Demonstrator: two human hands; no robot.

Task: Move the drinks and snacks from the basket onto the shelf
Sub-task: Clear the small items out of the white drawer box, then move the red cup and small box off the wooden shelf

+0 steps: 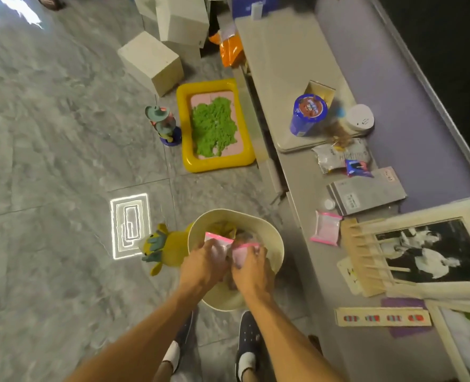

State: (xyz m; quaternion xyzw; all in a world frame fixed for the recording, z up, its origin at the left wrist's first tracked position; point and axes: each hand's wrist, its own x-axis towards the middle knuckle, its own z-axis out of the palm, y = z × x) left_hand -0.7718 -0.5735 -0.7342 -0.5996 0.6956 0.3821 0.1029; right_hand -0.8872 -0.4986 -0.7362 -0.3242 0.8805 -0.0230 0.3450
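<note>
two forearms (151, 334) reach down into a cream basket (258, 226) on the floor (62, 161). left hand (203, 261) pinches a pink-edged snack bag (218, 240), and right hand (253, 272) grips a second bag (244, 251), probably to lift both onto the grey shelf (289, 64) alongside, where other snacks (336, 158) lie.

The packet (218, 240) in the left hand (204, 264) is clear with a pink strip along its top — the second packet (242, 253), in the right hand (251, 272), matches it. Around both hands the basket (280, 246) is plain cream. Left of the left hand sits a yellow plush toy (167, 250) with teal leaves, on a grey marbled floor (49, 161). Far beyond the hands, a yellow tray (187, 150) holds green sand (213, 128) on a pink base. Right of the right hand, the shelf (308, 188) is grey-beige, with a pink pouch (325, 228), a blue tub (305, 117) with a red-brown lid, and a black-and-white picture (432, 249) in a cream frame.
</note>
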